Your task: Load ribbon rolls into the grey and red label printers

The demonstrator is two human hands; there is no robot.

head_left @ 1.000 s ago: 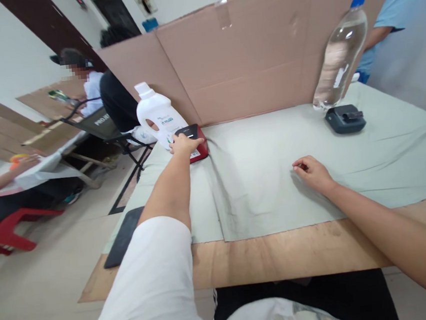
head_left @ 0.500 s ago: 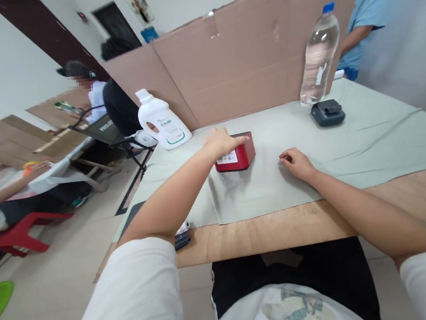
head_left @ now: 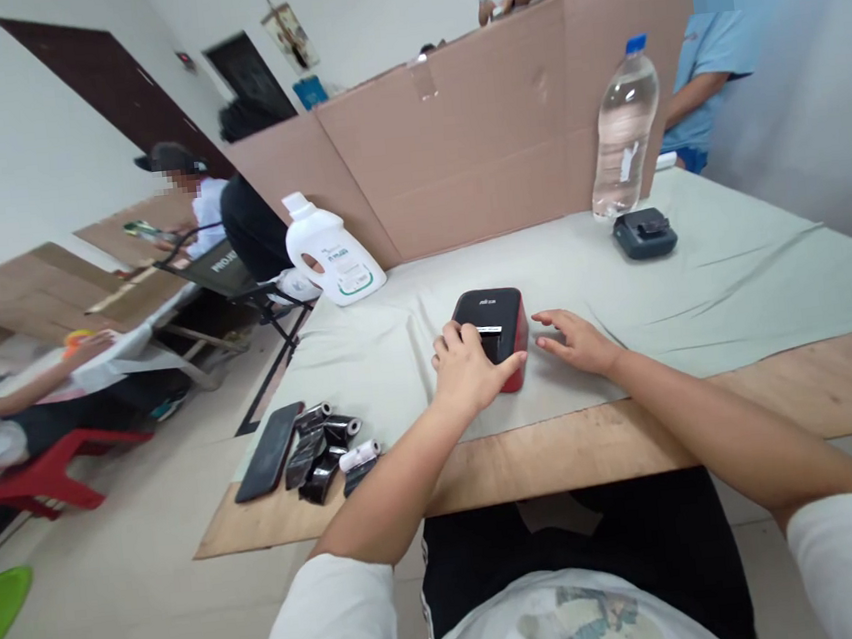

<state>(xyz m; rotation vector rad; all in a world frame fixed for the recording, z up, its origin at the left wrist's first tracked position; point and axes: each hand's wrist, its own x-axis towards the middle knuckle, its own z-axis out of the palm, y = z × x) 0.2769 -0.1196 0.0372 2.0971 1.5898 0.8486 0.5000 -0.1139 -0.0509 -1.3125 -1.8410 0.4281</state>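
Note:
A small red and black box-shaped device (head_left: 497, 318) stands on the grey-green cloth (head_left: 694, 284) near the table's front edge. My left hand (head_left: 468, 368) grips its near left corner, fingers curled over the black top and thumb against the red side. My right hand (head_left: 575, 339) lies just to the right of the device, fingers stretched out flat on the cloth, fingertips almost touching the red side.
A white jug (head_left: 329, 253) stands back left; a clear water bottle (head_left: 623, 130) and a dark grey device (head_left: 642, 234) stand back right. A phone (head_left: 269, 464) and several paper rolls (head_left: 333, 449) lie front left. A cardboard screen (head_left: 483, 133) walls the back. Other people sit and stand around.
My left hand has drawn the red device from the far left by the jug to the middle front of the table. My right hand has opened and moved beside it.

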